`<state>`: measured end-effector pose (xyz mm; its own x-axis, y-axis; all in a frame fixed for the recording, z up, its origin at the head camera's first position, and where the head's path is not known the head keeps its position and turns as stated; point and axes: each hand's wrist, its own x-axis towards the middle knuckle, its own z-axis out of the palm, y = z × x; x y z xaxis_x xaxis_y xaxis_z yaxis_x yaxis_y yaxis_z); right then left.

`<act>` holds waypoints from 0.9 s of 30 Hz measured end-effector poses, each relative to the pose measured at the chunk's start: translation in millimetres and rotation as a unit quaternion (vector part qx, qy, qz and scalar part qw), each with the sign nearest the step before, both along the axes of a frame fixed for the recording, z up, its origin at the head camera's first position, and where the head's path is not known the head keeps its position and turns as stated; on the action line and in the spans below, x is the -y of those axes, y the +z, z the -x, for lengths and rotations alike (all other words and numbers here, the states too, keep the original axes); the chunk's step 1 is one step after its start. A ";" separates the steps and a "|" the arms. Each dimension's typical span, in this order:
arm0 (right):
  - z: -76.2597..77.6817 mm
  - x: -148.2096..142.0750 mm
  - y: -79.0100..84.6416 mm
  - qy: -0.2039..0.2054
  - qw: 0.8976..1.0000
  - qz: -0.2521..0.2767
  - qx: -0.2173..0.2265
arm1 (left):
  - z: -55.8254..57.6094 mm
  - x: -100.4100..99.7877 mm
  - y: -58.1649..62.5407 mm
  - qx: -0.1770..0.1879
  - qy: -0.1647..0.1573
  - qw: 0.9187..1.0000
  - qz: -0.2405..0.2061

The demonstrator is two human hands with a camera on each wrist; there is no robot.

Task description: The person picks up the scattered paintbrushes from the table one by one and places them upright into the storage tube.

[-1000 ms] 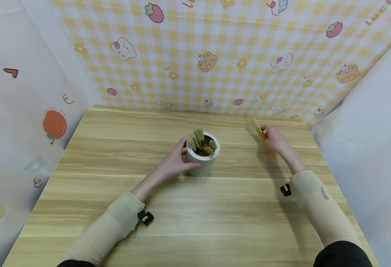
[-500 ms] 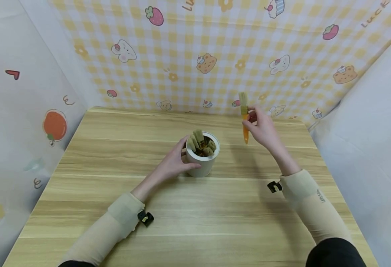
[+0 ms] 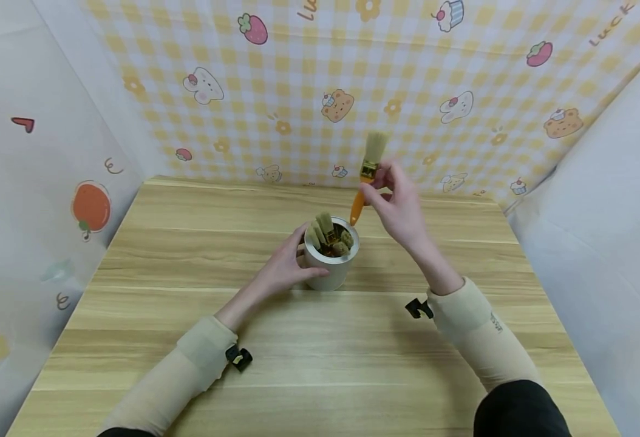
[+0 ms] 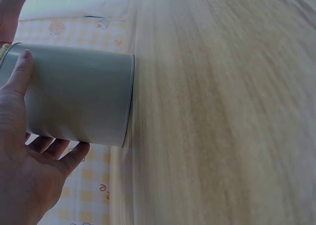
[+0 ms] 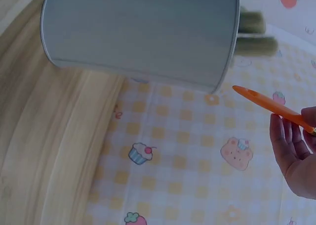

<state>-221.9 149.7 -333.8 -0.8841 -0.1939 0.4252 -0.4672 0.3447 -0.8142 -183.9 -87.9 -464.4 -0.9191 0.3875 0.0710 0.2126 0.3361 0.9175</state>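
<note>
A pale round canister (image 3: 328, 273) stands upright on the table, with several paintbrushes (image 3: 325, 227) in it, bristles up. My left hand (image 3: 284, 264) holds its left side; in the left wrist view the thumb (image 4: 20, 74) lies along the front and the fingers curve behind. My right hand (image 3: 402, 206) pinches another paintbrush (image 3: 357, 206), orange-handled with tan bristles, near its metal band. This brush is held bristles up, its handle end beside the canister's right rim. In the right wrist view the orange handle (image 5: 269, 104) points toward the canister's mouth, apart from it.
The wood-grain table (image 3: 298, 364) runs back to a yellow checked cloth (image 3: 276, 73) with cartoon prints. White sheets (image 3: 615, 200) hang at both sides. Each forearm wears a beige sleeve (image 3: 200, 349) with a small black device (image 3: 238, 358) at the wrist.
My right hand has lifted the paintbrush from the table's back right and carried it left to the canister, turning its bristles up. The left hand and canister have stayed in place.
</note>
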 end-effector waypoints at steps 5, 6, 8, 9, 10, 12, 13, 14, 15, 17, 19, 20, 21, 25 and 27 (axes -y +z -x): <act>-5.1 6.3 -7.4 0.033 0.999 -0.009 -0.015 | 0.5 -0.4 -1.4 0.000 0.001 1.000 -0.001; -6.1 6.7 -8.8 0.036 0.999 -0.016 -0.016 | 0.6 -0.5 -1.6 -0.001 0.001 1.000 0.000; -7.9 7.0 -11.7 0.037 0.999 -0.030 -0.013 | 0.8 -0.6 -1.9 -0.003 0.002 1.000 0.001; -8.8 7.3 -13.0 0.037 0.998 -0.040 -0.011 | 0.8 -0.6 -2.0 -0.004 0.002 1.000 0.001; -9.5 7.4 -14.7 0.036 0.998 -0.051 -0.010 | 0.8 -0.6 -2.0 -0.005 0.003 1.000 0.002; -10.5 7.2 -17.8 0.034 0.997 -0.073 -0.010 | 0.9 -0.3 -2.2 -0.006 0.003 1.000 0.001; -10.9 6.9 -19.5 0.032 0.996 -0.083 -0.011 | 0.9 -0.2 -2.0 -0.007 0.003 1.000 0.000; -11.2 6.5 -21.3 0.031 0.995 -0.092 -0.014 | 0.8 -0.2 -1.9 -0.007 0.003 1.000 -0.001; -11.4 5.9 -23.4 0.030 0.994 -0.102 -0.018 | 0.7 -0.1 -1.8 -0.008 0.002 1.000 -0.002; -11.6 4.7 -27.6 0.029 0.992 -0.122 -0.026 | 0.5 0.0 -1.6 -0.008 0.001 1.000 -0.003; -11.7 3.3 -32.3 0.033 0.990 -0.137 -0.028 | 0.2 0.0 -1.3 -0.009 0.001 1.000 -0.003; -11.7 2.6 -34.5 0.036 0.989 -0.142 -0.028 | 0.1 0.0 -1.2 -0.009 0.000 1.000 -0.003; -11.7 2.0 -36.5 0.040 0.988 -0.148 -0.026 | -0.1 0.1 -1.1 -0.009 -0.001 1.000 -0.002; -11.8 -0.9 -42.2 0.051 0.986 -0.156 -0.022 | 0.0 -0.1 -0.7 -0.009 -0.003 1.000 -0.002; -11.1 -2.8 -44.2 0.053 0.986 -0.153 -0.025 | 0.3 0.1 -1.1 -0.010 -0.003 1.000 -0.002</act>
